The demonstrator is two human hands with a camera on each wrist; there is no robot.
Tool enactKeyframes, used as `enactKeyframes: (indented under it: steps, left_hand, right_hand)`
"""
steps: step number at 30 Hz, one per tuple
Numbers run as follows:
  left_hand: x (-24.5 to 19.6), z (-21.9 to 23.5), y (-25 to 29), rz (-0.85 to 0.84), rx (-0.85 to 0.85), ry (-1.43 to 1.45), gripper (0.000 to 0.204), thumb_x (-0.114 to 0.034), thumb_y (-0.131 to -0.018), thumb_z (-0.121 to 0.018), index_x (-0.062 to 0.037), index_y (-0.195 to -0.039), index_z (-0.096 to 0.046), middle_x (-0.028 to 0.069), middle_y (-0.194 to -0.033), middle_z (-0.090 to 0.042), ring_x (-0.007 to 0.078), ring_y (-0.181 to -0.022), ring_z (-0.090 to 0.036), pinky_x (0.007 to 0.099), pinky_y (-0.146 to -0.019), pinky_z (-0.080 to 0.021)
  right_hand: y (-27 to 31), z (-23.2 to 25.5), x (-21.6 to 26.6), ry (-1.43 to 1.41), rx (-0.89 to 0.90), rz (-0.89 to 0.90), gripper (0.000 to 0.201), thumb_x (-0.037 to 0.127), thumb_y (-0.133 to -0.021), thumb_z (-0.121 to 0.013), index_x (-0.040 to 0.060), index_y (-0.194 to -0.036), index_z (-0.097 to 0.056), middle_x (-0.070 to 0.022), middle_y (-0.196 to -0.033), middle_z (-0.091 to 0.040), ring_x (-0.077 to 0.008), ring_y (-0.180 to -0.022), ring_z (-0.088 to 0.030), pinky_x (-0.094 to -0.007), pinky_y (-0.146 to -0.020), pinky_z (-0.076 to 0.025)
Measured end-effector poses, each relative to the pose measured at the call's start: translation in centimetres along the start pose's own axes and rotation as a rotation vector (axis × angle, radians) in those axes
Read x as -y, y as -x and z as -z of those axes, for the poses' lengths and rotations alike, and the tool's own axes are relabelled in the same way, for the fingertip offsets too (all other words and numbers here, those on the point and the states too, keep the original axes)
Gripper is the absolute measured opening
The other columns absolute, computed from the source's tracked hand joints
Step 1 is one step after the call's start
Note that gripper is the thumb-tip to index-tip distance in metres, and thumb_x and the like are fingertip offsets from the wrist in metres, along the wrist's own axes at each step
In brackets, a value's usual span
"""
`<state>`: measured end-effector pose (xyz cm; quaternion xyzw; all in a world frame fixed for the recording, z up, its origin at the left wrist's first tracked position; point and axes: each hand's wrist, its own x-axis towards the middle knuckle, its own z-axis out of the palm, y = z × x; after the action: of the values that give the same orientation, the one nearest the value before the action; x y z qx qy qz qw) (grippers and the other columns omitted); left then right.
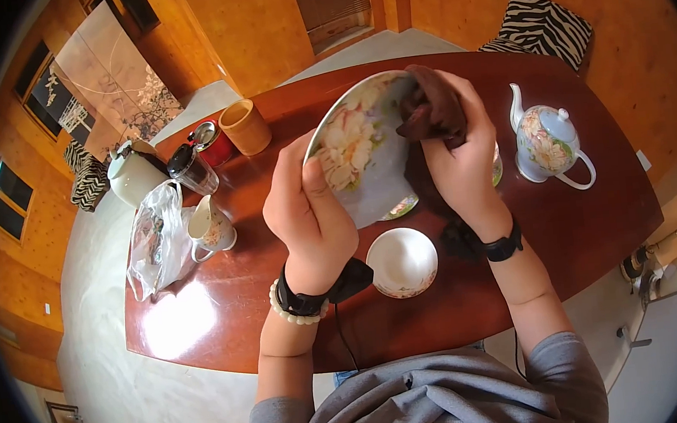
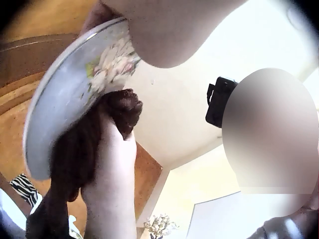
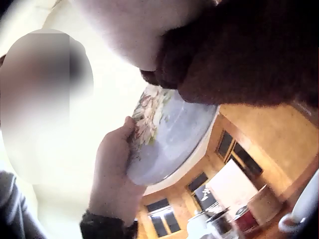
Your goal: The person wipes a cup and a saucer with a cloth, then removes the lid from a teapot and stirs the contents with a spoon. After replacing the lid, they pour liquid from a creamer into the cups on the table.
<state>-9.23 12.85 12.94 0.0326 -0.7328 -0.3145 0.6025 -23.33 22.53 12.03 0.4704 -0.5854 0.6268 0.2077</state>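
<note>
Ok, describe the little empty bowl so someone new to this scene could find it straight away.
Start at the dark red wooden table and look at its near edge, just in front of the person. The small white bowl stands there, between the two wrists and below the raised floral plate. Unlike the teapot and jug, it has no handle, spout or lid.

No readable text, label, brand, number or sign in any view; crockery carries floral pattern only, no lettering.
</note>
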Motion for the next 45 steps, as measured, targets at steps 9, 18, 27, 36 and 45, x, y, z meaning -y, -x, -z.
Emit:
enactKeyframes:
  steps: [9,18,27,36,45]
  left_hand:
    - [-0.3,0.2,-0.9,0.308,0.426,0.209,0.013,-0.007,-0.087,-0.052,0.0042,-0.093,-0.055,0.0095,-0.071,-0.056,0.0098,-0.065,-0.049,0.0256,-0.057,-0.041]
    - [0.9,-0.4,0.3,0.321,0.012,0.357,0.027,-0.022,-0.095,-0.049,0.0036,-0.094,-0.059,0.0031,-0.078,-0.06,0.0068,-0.067,-0.052,0.0227,-0.06,-0.044]
    - [1.9,-0.1,-0.9,0.35,0.155,0.469,0.027,-0.019,-0.092,-0.05,0.0039,-0.106,-0.054,0.0055,-0.09,-0.06,0.0088,-0.078,-0.055,0.0239,-0.069,-0.045]
    - [1.4,-0.7,0.4,0.363,-0.091,0.572,0.027,-0.023,-0.091,-0.056,0.0026,-0.1,-0.057,0.0047,-0.091,-0.058,0.011,-0.08,-0.054,0.026,-0.068,-0.044]
    - [2.8,-0.5,0.2,0.189,0.157,0.313,0.027,-0.02,-0.091,-0.054,0.0048,-0.099,-0.059,0.003,-0.086,-0.061,0.007,-0.078,-0.051,0.0227,-0.068,-0.043]
  right_hand:
    - [-1.0,2.5,0.1,0.05,0.007,0.086,0.048,-0.017,-0.057,-0.051,0.0006,-0.102,-0.058,-0.0113,-0.092,-0.061,-0.0198,-0.084,-0.061,-0.028,-0.074,-0.05]
    - [-0.3,0.6,1.5,-0.324,-0.065,-0.09,0.042,-0.014,-0.067,-0.052,-0.0021,-0.107,-0.051,-0.0075,-0.094,-0.059,-0.0148,-0.086,-0.058,-0.0255,-0.078,-0.046]
    - [-0.3,0.1,0.1,-0.491,-0.145,-0.169,0.041,-0.015,-0.074,-0.05,-0.0041,-0.114,-0.05,-0.0021,-0.087,-0.056,-0.0088,-0.083,-0.055,-0.0235,-0.081,-0.044]
    - [0.3,0.1,1.3,-0.486,-0.069,-0.142,0.047,-0.016,-0.071,-0.046,-0.0031,-0.115,-0.046,-0.0086,-0.097,-0.059,-0.0142,-0.088,-0.06,-0.0248,-0.078,-0.049]
    - [-1.1,1.9,1.1,-0.302,-0.146,-0.094,0.038,-0.014,-0.069,-0.052,-0.0024,-0.105,-0.053,-0.0043,-0.09,-0.06,-0.0101,-0.087,-0.058,-0.0239,-0.078,-0.047]
